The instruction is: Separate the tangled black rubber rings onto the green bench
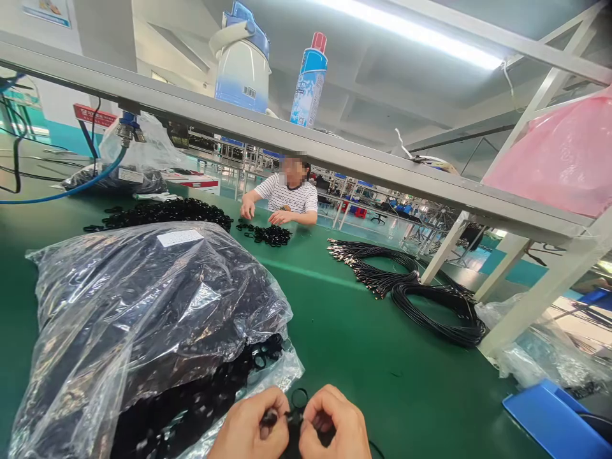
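At the bottom edge, my left hand (248, 426) and my right hand (335, 424) meet, each pinching part of a small black part (282, 417) held between them. A black ring (299, 398) shows just above my fingers. Right beside my left hand lies a big clear plastic bag (143, 319) stuffed with black rings, its mouth open toward my hands and several rings spilling out.
The green table (335, 331) carries coiled black cables (421, 293) at right and a heap of black rings (167, 211) at the far left. A person in a striped shirt (289, 194) sorts rings across the table. A blue tray (554, 421) sits bottom right. A shelf (287, 137) overhead holds bottles.
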Demonstrator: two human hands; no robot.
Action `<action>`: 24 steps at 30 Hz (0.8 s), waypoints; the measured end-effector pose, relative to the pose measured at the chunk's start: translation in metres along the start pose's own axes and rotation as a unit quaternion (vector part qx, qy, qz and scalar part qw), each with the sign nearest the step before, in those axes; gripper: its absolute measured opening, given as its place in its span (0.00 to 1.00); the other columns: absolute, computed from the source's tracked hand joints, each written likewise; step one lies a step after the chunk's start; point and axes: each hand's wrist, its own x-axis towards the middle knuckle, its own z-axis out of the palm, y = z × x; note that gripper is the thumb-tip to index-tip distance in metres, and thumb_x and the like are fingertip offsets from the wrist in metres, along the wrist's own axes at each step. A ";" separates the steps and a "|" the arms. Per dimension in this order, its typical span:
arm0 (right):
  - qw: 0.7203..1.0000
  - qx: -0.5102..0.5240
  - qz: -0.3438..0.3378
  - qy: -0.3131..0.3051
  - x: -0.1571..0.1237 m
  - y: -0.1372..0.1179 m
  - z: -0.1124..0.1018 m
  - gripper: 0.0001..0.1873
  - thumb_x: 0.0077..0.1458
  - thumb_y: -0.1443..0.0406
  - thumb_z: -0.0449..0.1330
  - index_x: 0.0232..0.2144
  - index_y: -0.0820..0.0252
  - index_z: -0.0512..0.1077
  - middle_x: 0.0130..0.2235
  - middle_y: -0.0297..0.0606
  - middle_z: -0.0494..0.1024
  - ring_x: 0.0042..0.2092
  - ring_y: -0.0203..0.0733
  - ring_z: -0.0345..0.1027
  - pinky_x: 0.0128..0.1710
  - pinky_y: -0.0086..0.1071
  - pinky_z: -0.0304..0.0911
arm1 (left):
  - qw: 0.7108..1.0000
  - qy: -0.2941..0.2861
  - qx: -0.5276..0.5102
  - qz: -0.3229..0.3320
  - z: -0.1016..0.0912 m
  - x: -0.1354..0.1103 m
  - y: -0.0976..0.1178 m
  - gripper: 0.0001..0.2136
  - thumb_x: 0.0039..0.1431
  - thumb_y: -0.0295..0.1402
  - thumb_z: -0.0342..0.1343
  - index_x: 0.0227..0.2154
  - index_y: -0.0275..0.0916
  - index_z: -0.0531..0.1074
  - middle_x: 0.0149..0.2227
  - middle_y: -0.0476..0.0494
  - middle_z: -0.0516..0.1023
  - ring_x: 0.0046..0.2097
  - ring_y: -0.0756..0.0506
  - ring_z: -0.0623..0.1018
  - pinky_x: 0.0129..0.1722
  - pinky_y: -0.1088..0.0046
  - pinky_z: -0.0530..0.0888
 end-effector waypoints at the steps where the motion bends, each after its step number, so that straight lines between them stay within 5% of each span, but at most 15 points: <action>1: 1.000 0.022 0.018 -0.008 0.002 0.001 -0.003 0.06 0.36 0.73 0.52 0.16 0.59 0.62 0.20 0.29 0.64 0.22 0.33 0.58 0.22 0.25 0.53 | 1.000 0.006 -0.010 -0.008 -0.002 0.000 -0.001 0.05 0.47 0.34 0.44 0.21 0.40 0.61 0.21 0.54 0.58 0.27 0.49 0.58 0.26 0.75 0.55; 4: 0.996 0.055 0.061 -0.041 0.006 0.005 -0.009 0.05 0.38 0.72 0.52 0.16 0.59 0.62 0.20 0.29 0.64 0.22 0.33 0.58 0.22 0.25 0.52 | 0.999 0.009 -0.036 -0.026 -0.005 0.002 -0.003 0.07 0.48 0.36 0.44 0.22 0.40 0.62 0.21 0.55 0.57 0.26 0.49 0.57 0.25 0.75 0.53; 12: 0.993 -0.028 0.037 -0.108 0.008 0.001 -0.019 0.06 0.39 0.73 0.55 0.17 0.58 0.66 0.21 0.29 0.66 0.26 0.34 0.61 0.26 0.26 0.52 | 0.998 -0.002 -0.061 -0.019 -0.005 0.005 -0.009 0.10 0.53 0.41 0.44 0.25 0.40 0.61 0.24 0.54 0.57 0.29 0.48 0.58 0.28 0.74 0.56; 17: 0.984 0.118 0.075 -0.114 0.005 -0.011 -0.017 0.13 0.41 0.65 0.63 0.34 0.53 0.75 0.31 0.32 0.77 0.34 0.41 0.68 0.33 0.28 0.59 | 0.997 -0.040 -0.066 0.004 -0.003 0.005 -0.011 0.11 0.54 0.42 0.45 0.26 0.39 0.63 0.26 0.52 0.61 0.31 0.47 0.62 0.30 0.73 0.58; 21: 0.978 0.153 0.107 -0.095 0.011 0.000 -0.021 0.07 0.48 0.64 0.58 0.29 0.57 0.75 0.28 0.36 0.76 0.32 0.41 0.67 0.33 0.30 0.61 | 0.997 -0.031 -0.065 0.000 -0.003 0.004 -0.018 0.12 0.56 0.43 0.43 0.26 0.40 0.63 0.25 0.53 0.58 0.30 0.47 0.60 0.29 0.73 0.57; 24: 0.973 0.169 0.145 -0.058 0.021 0.008 -0.035 0.10 0.50 0.63 0.56 0.35 0.58 0.72 0.31 0.36 0.73 0.33 0.40 0.66 0.32 0.29 0.61 | 0.996 -0.025 -0.084 -0.010 -0.003 0.005 -0.021 0.14 0.58 0.44 0.41 0.27 0.40 0.62 0.24 0.54 0.56 0.29 0.48 0.57 0.28 0.74 0.56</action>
